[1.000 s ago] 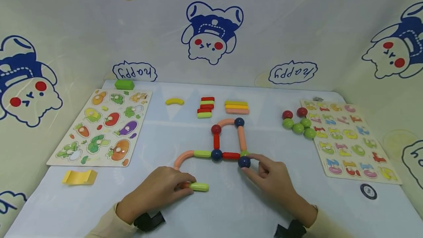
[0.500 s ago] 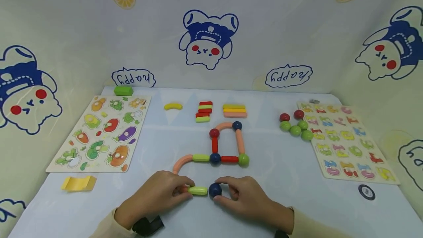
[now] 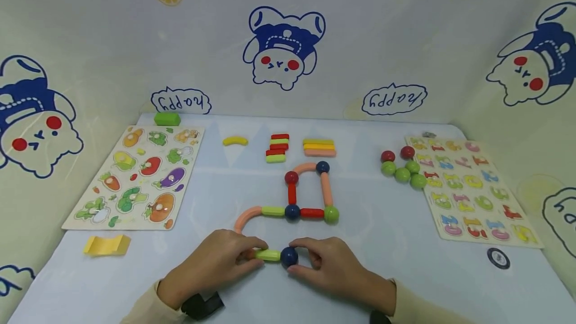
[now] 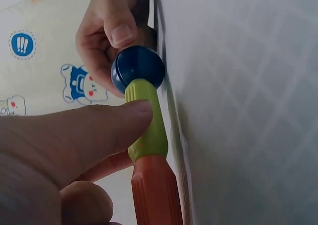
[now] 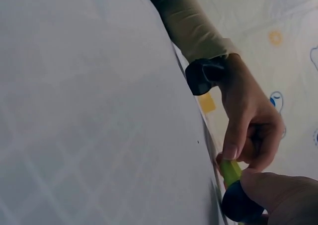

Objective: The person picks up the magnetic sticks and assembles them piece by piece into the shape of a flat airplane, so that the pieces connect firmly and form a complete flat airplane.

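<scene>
My left hand (image 3: 220,259) pinches a light green rod (image 3: 268,255) between thumb and fingers. In the left wrist view an orange-pink rod (image 4: 156,190) joins the green rod's near end. Thumb and forefinger of my right hand (image 3: 330,266) hold a dark blue ball (image 3: 289,256) against the green rod's other end. Beyond the hands lies a joined shape: a curved pink rod (image 3: 246,216), a green rod (image 3: 273,211), a blue ball (image 3: 292,212), red rods (image 3: 312,213), a green ball (image 3: 331,214), a red ball (image 3: 291,177) and pink rods (image 3: 326,189).
Behind the shape are stacked short rods (image 3: 276,148), longer rods (image 3: 319,147) and a yellow curved rod (image 3: 235,141). Loose green balls (image 3: 402,175) and red balls (image 3: 407,152) sit by the right puzzle board (image 3: 486,204). A vegetable puzzle board (image 3: 135,179) and yellow block (image 3: 107,245) are left.
My right hand has brought the blue ball from beside the green ball leftward and nearer, and it now meets the green rod's end. The left hand stays nearly in place.
</scene>
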Demonstrator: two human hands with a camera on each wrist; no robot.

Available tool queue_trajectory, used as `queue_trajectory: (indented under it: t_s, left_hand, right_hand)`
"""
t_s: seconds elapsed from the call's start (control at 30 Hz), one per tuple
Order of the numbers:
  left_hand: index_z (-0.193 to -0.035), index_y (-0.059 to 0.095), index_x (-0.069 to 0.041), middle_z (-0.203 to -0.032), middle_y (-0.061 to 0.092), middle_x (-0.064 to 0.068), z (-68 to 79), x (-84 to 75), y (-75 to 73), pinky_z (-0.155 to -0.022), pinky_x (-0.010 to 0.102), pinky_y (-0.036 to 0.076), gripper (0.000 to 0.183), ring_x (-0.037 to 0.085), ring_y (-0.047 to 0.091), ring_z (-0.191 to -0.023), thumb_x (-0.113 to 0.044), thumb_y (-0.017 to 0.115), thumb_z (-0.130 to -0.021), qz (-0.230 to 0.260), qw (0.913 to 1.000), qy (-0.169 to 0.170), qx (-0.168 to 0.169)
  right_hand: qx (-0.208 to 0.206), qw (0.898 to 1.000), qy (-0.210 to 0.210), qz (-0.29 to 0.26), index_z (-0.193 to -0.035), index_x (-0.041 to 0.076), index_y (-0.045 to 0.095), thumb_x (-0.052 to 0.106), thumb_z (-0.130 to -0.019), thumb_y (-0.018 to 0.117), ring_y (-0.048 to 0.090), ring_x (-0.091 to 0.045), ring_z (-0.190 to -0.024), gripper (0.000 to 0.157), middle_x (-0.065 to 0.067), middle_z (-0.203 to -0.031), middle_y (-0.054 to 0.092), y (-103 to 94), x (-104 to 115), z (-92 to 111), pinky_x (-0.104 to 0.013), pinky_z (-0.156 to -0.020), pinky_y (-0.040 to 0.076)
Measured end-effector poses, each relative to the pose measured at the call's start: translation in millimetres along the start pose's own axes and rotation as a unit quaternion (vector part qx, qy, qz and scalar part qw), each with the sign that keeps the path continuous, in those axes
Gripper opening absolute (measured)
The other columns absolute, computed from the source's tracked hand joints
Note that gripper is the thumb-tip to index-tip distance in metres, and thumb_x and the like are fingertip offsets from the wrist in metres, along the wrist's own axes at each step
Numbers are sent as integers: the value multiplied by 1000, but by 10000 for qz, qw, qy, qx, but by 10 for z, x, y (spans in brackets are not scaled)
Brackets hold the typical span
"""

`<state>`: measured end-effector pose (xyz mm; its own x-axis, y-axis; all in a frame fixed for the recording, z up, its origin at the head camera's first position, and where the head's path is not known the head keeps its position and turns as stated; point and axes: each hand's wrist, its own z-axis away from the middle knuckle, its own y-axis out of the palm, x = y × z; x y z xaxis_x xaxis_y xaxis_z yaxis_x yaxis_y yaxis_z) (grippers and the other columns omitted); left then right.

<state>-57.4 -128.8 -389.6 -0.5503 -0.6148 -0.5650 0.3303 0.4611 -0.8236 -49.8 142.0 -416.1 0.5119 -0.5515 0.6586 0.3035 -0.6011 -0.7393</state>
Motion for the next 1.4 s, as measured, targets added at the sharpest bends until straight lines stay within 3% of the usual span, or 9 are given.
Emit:
queue_trajectory:
  t_s: [0.2, 0.43, 0.67, 0.87, 1.0, 1.13, 1.23, 1.4]
  left_hand:
    - [-106, 70, -26, -67, 55, -25, -17, -22, 11, -51, 17, 40, 27, -5, 46, -53, -36, 72, -82, 116, 9999, -102, 39]
    - [-105, 69, -28, -52, 39, -21, -128, -128, 39, -44, 17, 27, 26, -4, 35, -45, -41, 69, -82, 37, 9999, 92, -60]
    - [-106, 70, -27, -50, 40, -21, -321, -259, 10, -46, 19, 30, 26, -4, 38, -46, -41, 68, -84, 10, 9991, 166, 393]
    - [-103, 71, -28, -47, 38, -20, -357, -262, 10, -50, 20, 30, 24, -2, 37, -42, -40, 70, -82, 154, 9985, 143, 496]
    - [-102, 72, -28, -45, 36, -20, -359, -240, 5, -61, 23, 35, 25, -2, 36, -41, -41, 71, -81, 190, 9987, 184, 426]
    - [-102, 72, -27, -46, 38, -20, -369, -227, 8, -66, 24, 37, 26, -3, 37, -42, -41, 71, -81, 248, 9984, 233, 458]
    - [-103, 72, -26, -47, 39, -20, -371, -222, 11, -55, 21, 33, 26, -2, 38, -43, -40, 71, -81, 349, 9979, 222, 504]
    - [-102, 72, -26, -47, 39, -19, -365, -223, 15, -46, 20, 28, 25, -1, 38, -42, -40, 71, -81, 439, 9976, 169, 512]
  right_hand:
    - [-7, 9999, -17, -122, -112, 31, 64, 52, -82, 64, 32, 3, -44, 37, 19, -52, 33, -13, 6, -12, -18, -41, 22]
    - [7, 9992, 123, -379, -113, 28, 65, 50, -82, 65, 34, 1, -44, 38, 17, -51, 34, -100, -27, -6, -19, -41, 25]
    - [-996, 9939, -15, -468, -104, 20, 70, 39, -86, 66, 34, -2, -43, 26, 15, -50, 33, -348, -187, -68, -21, -38, 27]
    - [-1343, 9900, 436, -57, -103, 20, 71, 37, -87, 66, 39, -8, -44, 24, 8, -50, 38, -711, -323, -357, -24, -39, 30]
    - [-1034, 9914, 738, 326, -105, 22, 71, 38, -86, 66, 42, -15, -47, 25, 2, -52, 41, -928, -438, -802, -27, -41, 33]
    - [-357, 9939, 773, 694, -106, 21, 70, 34, -87, 66, 43, -19, -50, 24, -2, -56, 43, -1005, -523, -1312, -28, -43, 33]
    - [240, 9916, 727, 1040, -108, 21, 69, 33, -87, 66, 46, -19, -54, 24, -2, -60, 48, -968, -527, -1634, -27, -44, 35]
    - [971, 9783, 728, 1678, -112, 23, 67, 35, -87, 65, 51, -17, -64, 28, 2, -68, 56, -853, -471, -2004, -26, -52, 41]
